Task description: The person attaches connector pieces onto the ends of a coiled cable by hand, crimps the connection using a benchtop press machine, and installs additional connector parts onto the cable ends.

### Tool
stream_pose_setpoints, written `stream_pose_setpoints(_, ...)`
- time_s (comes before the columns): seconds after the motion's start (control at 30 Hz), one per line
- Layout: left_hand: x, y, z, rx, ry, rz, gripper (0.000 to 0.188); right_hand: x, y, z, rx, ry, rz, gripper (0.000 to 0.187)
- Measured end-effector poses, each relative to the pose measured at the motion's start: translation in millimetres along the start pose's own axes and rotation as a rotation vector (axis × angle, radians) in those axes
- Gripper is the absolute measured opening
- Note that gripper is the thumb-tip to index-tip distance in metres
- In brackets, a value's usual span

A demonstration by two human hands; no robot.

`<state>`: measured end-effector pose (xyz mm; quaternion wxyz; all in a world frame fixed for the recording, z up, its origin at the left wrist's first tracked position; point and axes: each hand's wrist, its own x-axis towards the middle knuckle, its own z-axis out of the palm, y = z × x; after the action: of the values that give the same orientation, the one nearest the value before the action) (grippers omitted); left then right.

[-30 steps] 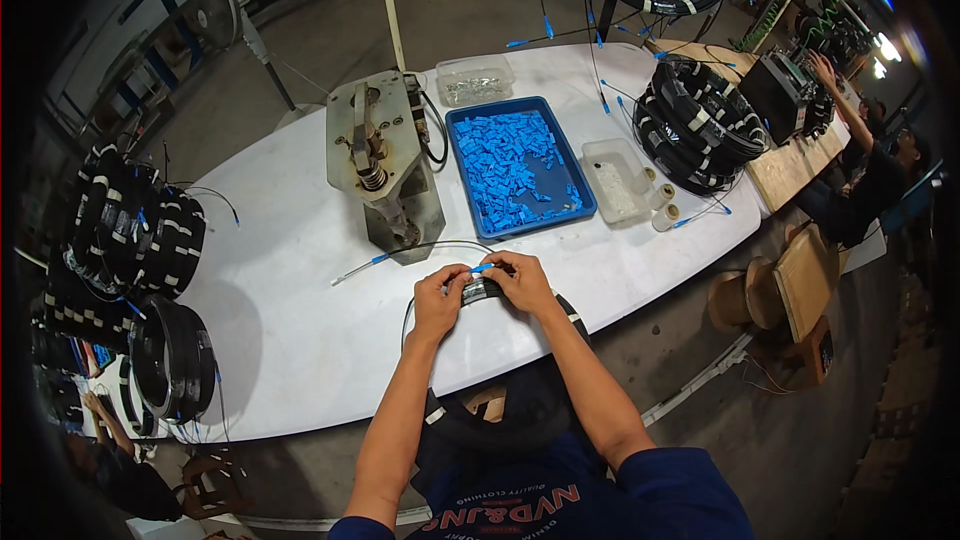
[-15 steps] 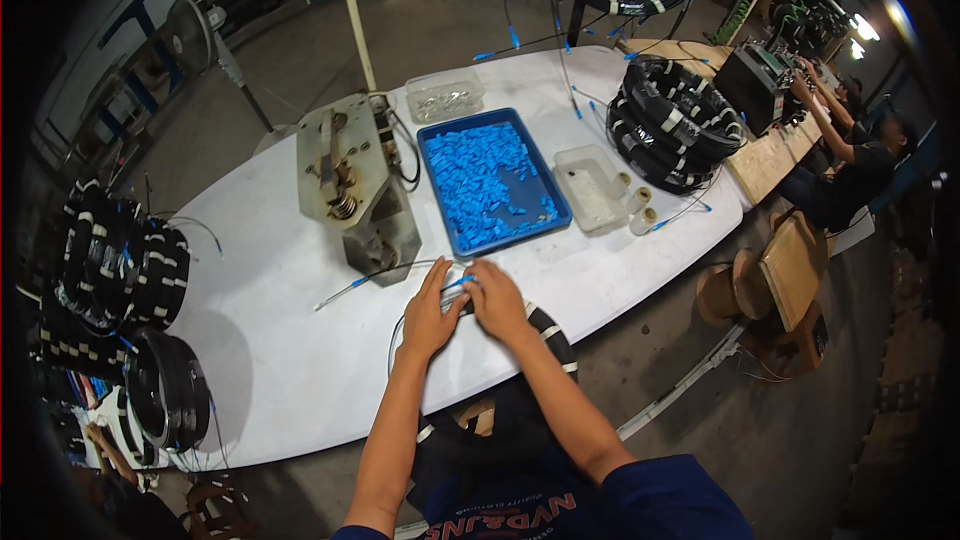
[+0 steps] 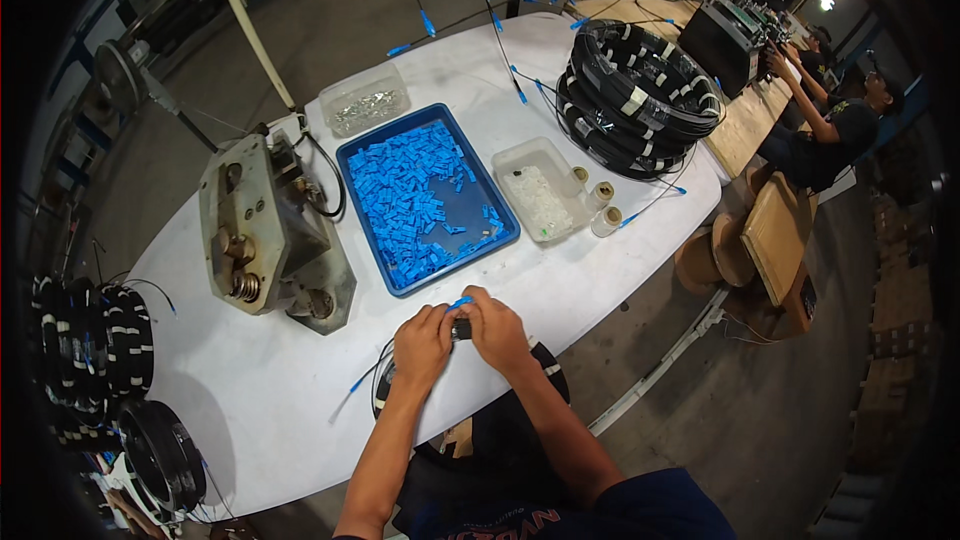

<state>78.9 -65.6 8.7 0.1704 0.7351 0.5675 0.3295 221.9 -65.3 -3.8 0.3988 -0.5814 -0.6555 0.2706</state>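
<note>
My left hand (image 3: 422, 344) and my right hand (image 3: 496, 330) meet at the near edge of the white table. Pinched between their fingertips is a small blue cable connector (image 3: 459, 304); both hands are closed on it. Under the hands lies a coil of black cable (image 3: 548, 366), tied with white tape and partly hidden by my wrists. A loose cable end with a blue connector (image 3: 357, 384) sticks out left of my left hand. Just beyond the hands sits a blue tray (image 3: 456, 208) holding many small blue connector pieces.
A metal press (image 3: 265, 230) stands left of the tray. Clear plastic boxes (image 3: 368, 105) flank it, with small jars (image 3: 605, 222) at the right. Black cable coils (image 3: 640, 100) are stacked at far right, more coils (image 3: 160, 455) at left. Another person (image 3: 850, 130) works at a side bench.
The view has shifted, so the tray and press appear further left and nearer. My hands have drawn closer together, the fingers now curled around the blue connector.
</note>
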Motion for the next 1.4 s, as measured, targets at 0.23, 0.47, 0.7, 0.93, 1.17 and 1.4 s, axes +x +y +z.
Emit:
stream_pose_setpoints(0.23,37,29,43,0.005,-0.064,-0.022,0.017,14,25,-33,-0.059,0.078,0.174,0.018)
stream_pose_setpoints(0.47,59,39,65,-0.024,-0.015,0.028,0.016,33,41,-48,0.019,0.191,0.122,0.017)
stream_pose_setpoints(0.7,75,43,75,-0.063,0.030,0.034,0.013,49,47,-56,-0.072,0.222,0.010,0.019)
stream_pose_setpoints(0.93,77,43,75,-0.150,0.054,0.011,0.016,52,34,-61,-0.147,0.346,-0.024,0.014)
stream_pose_setpoints(1.17,82,43,75,-0.111,0.018,-0.021,0.014,61,41,-64,-0.122,0.229,0.015,0.016)
stream_pose_setpoints(1.4,99,46,64,-0.174,-0.166,-0.025,0.016,63,45,-69,0.052,0.190,0.049,0.021)
